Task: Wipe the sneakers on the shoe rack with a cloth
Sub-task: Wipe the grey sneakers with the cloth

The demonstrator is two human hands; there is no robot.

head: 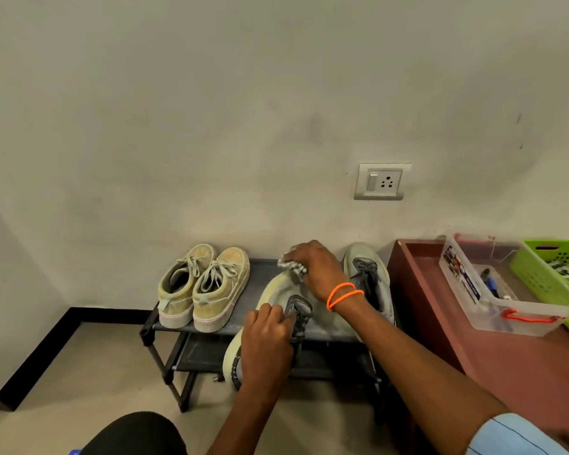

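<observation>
A low dark shoe rack (260,267) stands against the wall. My left hand (266,343) grips a pale grey running sneaker (276,290) by its tongue and laces, tilted over the rack's front edge. My right hand (316,267), with orange bands on the wrist, holds a crumpled whitish cloth (291,262) against the sneaker's toe. The matching grey sneaker (368,274) sits on the top shelf at the right. A pair of beige canvas sneakers (204,287) rests on the left of the shelf.
A reddish-brown cabinet top (473,330) lies right of the rack, carrying a clear plastic box (493,284) and a green basket (552,270). A wall socket (382,181) is above the rack. My dark-clad knee (135,435) is at the bottom, over beige floor.
</observation>
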